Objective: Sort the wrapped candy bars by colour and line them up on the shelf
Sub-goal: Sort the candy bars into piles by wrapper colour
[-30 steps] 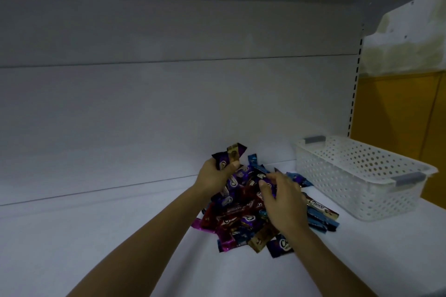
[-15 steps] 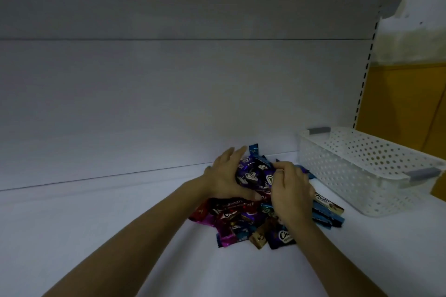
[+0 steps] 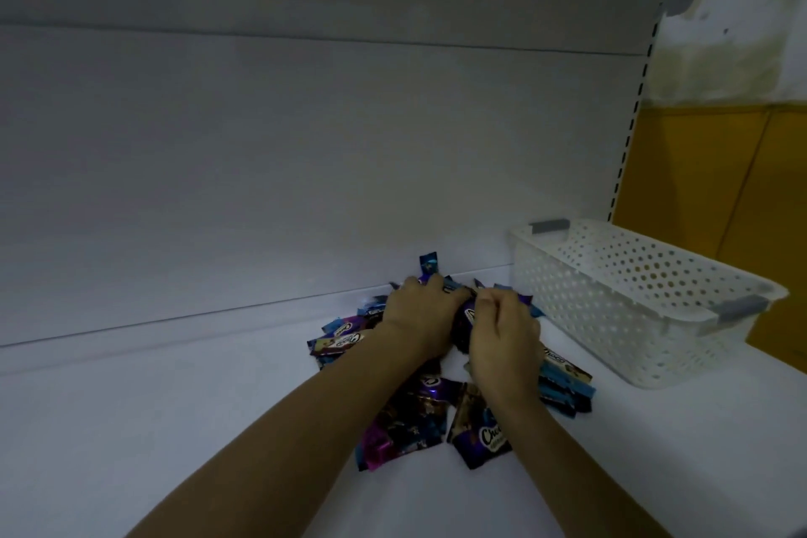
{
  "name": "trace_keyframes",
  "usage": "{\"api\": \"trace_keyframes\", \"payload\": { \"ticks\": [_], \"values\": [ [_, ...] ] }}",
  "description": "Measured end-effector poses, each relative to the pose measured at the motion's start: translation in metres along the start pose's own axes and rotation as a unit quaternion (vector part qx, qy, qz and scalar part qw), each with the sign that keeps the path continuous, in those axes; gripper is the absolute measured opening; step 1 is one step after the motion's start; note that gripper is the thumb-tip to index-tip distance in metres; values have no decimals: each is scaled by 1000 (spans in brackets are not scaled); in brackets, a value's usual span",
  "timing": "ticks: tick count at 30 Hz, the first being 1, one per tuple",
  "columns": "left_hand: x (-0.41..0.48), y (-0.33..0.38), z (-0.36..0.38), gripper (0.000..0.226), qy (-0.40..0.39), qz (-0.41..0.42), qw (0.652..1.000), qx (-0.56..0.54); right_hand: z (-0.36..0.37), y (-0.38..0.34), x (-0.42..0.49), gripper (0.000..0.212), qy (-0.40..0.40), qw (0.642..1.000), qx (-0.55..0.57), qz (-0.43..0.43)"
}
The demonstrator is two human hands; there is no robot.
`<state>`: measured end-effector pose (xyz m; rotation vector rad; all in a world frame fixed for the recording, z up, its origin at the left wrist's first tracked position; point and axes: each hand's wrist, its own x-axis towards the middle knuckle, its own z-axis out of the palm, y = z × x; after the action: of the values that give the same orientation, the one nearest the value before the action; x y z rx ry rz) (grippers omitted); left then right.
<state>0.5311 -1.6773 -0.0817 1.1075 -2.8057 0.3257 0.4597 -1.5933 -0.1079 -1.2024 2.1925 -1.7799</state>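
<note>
A loose pile of wrapped candy bars (image 3: 419, 419) in purple, blue, pink and brown wrappers lies on the white shelf (image 3: 174, 428), close to its back wall. Both my hands are on top of the pile's far part. My left hand (image 3: 417, 317) curls around a bunch of purple bars (image 3: 463, 325). My right hand (image 3: 502, 332) grips the same bunch from the right, fingers bent over it. Several blue bars (image 3: 563, 384) lie spread to the right of my right wrist. My hands hide much of the bunch.
A white perforated plastic basket (image 3: 633, 301) with grey handles stands on the shelf just right of the pile. The shelf's back panel rises right behind the candy. A slotted upright (image 3: 629, 131) and a yellow wall lie at the far right.
My left hand, spread flat on the pile half a second ago, now curls around a bunch of bars. The pile has spread apart. My view has tilted down.
</note>
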Motion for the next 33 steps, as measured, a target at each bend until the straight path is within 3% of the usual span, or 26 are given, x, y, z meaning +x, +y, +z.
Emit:
{"api": "trace_keyframes", "payload": {
  "ticks": [4, 9, 13, 16, 20, 23, 25, 28, 31, 33],
  "values": [
    [0, -11, -17, 46, 54, 54, 994, 80, 0, -3, -4, 37, -11, 995, -95, -34],
    [-7, -27, -37, 45, 88, 82, 989, 86, -3, -9, -10, 47, -10, 986, -149, -76],
    [-14, -37, -56, 53, 137, 60, 989, 16, -7, -12, -11, 60, 10, 993, -85, -81],
    [-26, -47, -59, 56, 187, 18, 974, -130, -10, -14, -11, 47, 43, 994, -28, -94],
    [-51, -54, -56, 46, 250, -85, 879, -397, -12, -15, -9, 21, 24, 986, 50, -157],
    [-69, -58, -47, 35, 205, -151, 795, -551, -17, -25, -4, 13, -13, 975, 60, -215],
    [-77, -58, -44, 25, 186, -171, 735, -629, -16, -37, 2, 12, -50, 974, 59, -211],
    [-84, -56, -47, 20, 172, -178, 665, -705, -6, -56, 7, 14, -109, 983, 72, -128],
    [-88, -55, -50, 17, 142, -154, 629, -748, 4, -71, 9, 34, -195, 965, 173, 13],
    [-91, -55, -51, 18, 133, -140, 614, -765, 9, -73, 10, 29, -228, 940, 244, 69]
  ]
}}
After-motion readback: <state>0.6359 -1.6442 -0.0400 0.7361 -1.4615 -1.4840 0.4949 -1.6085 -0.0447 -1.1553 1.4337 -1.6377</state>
